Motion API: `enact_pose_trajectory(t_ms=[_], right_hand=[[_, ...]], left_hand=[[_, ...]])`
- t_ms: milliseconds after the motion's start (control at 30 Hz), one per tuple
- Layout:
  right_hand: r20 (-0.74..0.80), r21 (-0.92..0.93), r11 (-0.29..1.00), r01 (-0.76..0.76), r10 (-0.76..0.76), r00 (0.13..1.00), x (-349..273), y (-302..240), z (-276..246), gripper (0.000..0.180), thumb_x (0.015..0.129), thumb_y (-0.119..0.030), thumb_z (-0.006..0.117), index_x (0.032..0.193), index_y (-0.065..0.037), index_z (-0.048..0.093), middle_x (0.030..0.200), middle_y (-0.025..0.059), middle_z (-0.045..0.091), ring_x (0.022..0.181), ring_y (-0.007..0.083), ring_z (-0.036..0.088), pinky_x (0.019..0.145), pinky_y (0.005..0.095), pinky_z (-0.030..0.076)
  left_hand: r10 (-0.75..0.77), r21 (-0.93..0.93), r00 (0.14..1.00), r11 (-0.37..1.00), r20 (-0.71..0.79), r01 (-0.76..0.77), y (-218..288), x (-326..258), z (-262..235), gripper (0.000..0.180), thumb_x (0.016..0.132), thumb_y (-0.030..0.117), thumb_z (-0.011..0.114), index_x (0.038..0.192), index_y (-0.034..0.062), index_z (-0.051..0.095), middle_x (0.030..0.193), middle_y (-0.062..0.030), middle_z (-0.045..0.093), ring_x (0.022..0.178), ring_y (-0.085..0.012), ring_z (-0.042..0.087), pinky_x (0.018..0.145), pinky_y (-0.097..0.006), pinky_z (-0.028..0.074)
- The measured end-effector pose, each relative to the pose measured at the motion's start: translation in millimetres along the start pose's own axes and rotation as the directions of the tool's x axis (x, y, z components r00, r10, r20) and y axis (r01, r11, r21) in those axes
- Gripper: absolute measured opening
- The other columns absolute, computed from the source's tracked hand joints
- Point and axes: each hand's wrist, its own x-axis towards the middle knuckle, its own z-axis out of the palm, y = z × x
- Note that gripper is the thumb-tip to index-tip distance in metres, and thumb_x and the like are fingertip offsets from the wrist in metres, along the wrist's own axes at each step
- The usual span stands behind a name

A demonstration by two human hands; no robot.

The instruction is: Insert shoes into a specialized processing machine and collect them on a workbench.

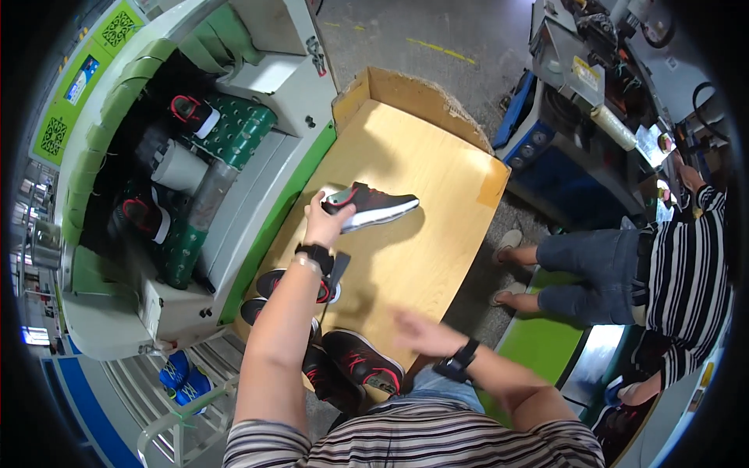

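My left hand is closed around the heel of a black sneaker with red trim and a white sole. Its toe points right, over the wooden tabletop. My right hand is at the near side of the table, blurred by motion. Its fingers look loosely stretched out, with nothing seen in them. Just below it is a black shoe with red laces, its toe on the table's near edge. More dark shoes are partly hidden behind my left forearm.
At left, a machine's green conveyor belt carries a black sneaker out of a dark opening; another shoe is inside. Cardboard borders the table's far side. Blue shoes lie on a rack. A person stands at right beside machinery.
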Motion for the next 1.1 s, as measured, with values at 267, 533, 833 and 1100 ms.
enact_pose_trajectory(t_ms=[267,533,833,1100], right_hand=[[-0.598,-0.633,0.774,-0.012,-0.478,0.644,36.2,-59.4,-32.2,0.085,0.077,-0.015,0.075,0.148,-0.008,0.029,0.150,0.0244,0.029,0.138,0.0417,0.031,0.114,0.0445,0.030],[-0.727,-0.468,0.883,0.031,-0.404,0.555,26.5,-28.6,-18.4,0.077,0.074,-0.004,0.071,0.141,-0.004,0.035,0.139,0.0239,0.041,0.130,0.0392,0.042,0.109,0.0395,0.036],[-0.295,-0.700,0.687,0.195,-0.527,0.797,-21.5,13.7,92.1,0.078,0.072,-0.008,0.074,0.142,-0.009,0.041,0.144,0.0247,0.041,0.131,0.0383,0.044,0.109,0.0401,0.039],[-0.827,-0.509,0.857,0.084,-0.514,0.228,-88.3,92.7,167.8,0.047,0.082,-0.025,0.064,0.123,-0.004,0.055,0.110,0.0220,0.059,0.104,0.0396,0.056,0.090,0.0461,0.047]], left_hand=[[0.254,-0.125,0.875,0.967,0.413,-0.222,50.0,-171.5,-74.5,0.059,0.087,0.014,0.070,0.138,0.0034,0.043,0.116,-0.0131,0.059,0.110,-0.0266,0.057,0.098,-0.038,0.043],[0.286,0.126,0.821,0.911,0.494,-0.393,-0.5,-269.7,-102.1,0.052,0.085,0.037,0.067,0.127,0.0089,0.057,0.131,-0.0179,0.054,0.126,-0.0404,0.046,0.101,-0.053,0.037],[0.329,0.161,0.743,0.850,0.583,-0.502,-37.6,-325.0,-85.6,0.056,0.086,0.041,0.068,0.129,0.0097,0.054,0.146,-0.0202,0.040,0.138,-0.0462,0.031,0.110,-0.052,0.029],[0.584,0.318,0.593,0.510,0.554,-0.799,-59.6,-356.7,-86.3,0.078,0.081,0.037,0.069,0.149,0.0164,0.036,0.152,-0.0211,0.033,0.138,-0.0358,0.035,0.106,-0.047,0.034]])
